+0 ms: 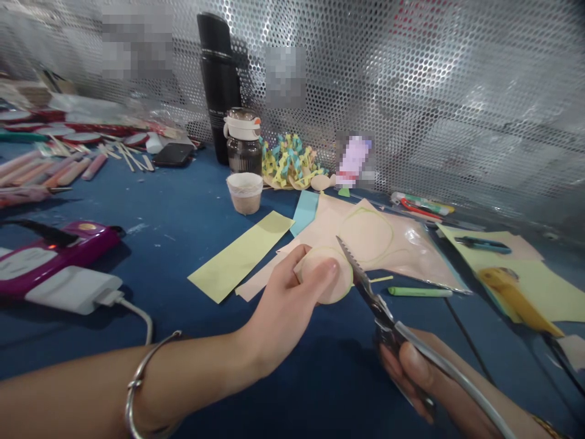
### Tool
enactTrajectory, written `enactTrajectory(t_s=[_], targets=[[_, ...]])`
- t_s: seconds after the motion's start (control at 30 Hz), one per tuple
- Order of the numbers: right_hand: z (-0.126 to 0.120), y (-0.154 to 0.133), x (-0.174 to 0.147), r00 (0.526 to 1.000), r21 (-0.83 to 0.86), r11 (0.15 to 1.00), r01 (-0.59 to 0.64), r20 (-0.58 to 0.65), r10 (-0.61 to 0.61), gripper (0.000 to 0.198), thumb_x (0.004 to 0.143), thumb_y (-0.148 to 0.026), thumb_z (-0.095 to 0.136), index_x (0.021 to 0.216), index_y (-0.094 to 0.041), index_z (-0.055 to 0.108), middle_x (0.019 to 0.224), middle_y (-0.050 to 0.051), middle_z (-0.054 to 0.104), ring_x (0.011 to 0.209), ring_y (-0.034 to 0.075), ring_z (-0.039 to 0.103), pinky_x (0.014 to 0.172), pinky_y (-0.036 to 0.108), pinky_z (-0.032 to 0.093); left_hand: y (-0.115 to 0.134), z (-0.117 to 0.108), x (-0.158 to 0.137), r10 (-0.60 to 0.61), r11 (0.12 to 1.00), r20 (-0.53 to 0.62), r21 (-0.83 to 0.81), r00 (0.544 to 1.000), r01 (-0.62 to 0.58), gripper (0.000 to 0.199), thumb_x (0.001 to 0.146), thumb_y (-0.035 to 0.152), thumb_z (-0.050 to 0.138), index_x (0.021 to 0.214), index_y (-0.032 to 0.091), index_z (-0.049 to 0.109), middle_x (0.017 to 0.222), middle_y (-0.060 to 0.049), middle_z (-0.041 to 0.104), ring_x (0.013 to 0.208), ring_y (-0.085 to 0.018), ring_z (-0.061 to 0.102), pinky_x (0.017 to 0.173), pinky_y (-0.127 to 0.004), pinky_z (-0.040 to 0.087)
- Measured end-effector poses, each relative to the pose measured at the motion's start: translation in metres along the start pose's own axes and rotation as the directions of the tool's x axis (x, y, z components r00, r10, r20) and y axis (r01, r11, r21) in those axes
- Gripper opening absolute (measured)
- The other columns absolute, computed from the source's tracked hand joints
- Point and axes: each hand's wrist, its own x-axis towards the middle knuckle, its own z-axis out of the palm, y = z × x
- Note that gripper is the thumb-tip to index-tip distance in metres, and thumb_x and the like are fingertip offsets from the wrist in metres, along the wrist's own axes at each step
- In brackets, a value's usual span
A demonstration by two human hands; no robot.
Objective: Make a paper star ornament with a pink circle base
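Note:
My left hand point(286, 299) pinches a pale pink paper circle point(336, 283) with a green line along its edge, thumb on top. In my right hand point(420, 366) is a pair of scissors point(379, 308), its serrated blade beside the circle's right edge. Whether the blades touch the paper I cannot tell. Behind the circle lie pale pink sheets point(365, 235) with green curved outlines drawn on them. A yellow-green paper strip point(242, 256) lies to the left, and a light green pen point(419, 292) to the right of the scissors.
A paper cup point(245, 194), a lidded bottle point(244, 146) and a black flask point(219, 85) stand at the back, near curled paper strips point(292, 161). At left is a purple power strip point(86, 244) with a white charger point(75, 289). A yellow tool point(518, 299) lies at right.

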Motion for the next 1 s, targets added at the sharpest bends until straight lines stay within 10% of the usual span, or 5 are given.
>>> enactTrajectory(t_s=[0.37,1.0], targets=[[-0.003,-0.003,0.005,0.999,-0.033,0.999,0.023,0.048,-0.021,0.059,0.08,-0.077,0.034,0.063,-0.022,0.044,0.055,-0.001,0.041,0.05,0.013,0.039,0.047,0.025,0.039,-0.004,-0.005,0.001,-0.011,0.992,-0.041,0.127,0.999,0.016,0.029,0.081,0.044,0.066,0.098,0.021,0.064,0.093,-0.001,0.063,0.086,-0.017,0.059,0.083,-0.031,0.046],[-0.017,-0.014,0.005,0.978,-0.179,0.964,0.198,-0.026,-0.206,0.043,0.084,-0.061,0.05,0.069,-0.023,0.062,0.065,0.003,0.061,0.055,0.018,0.053,0.05,0.026,0.048,0.005,-0.009,0.002,-0.029,0.918,-0.111,0.389,0.993,0.07,0.038,0.077,0.054,0.065,0.091,0.019,0.058,0.078,0.001,0.055,0.062,-0.01,0.045,0.051,-0.021,0.035]])
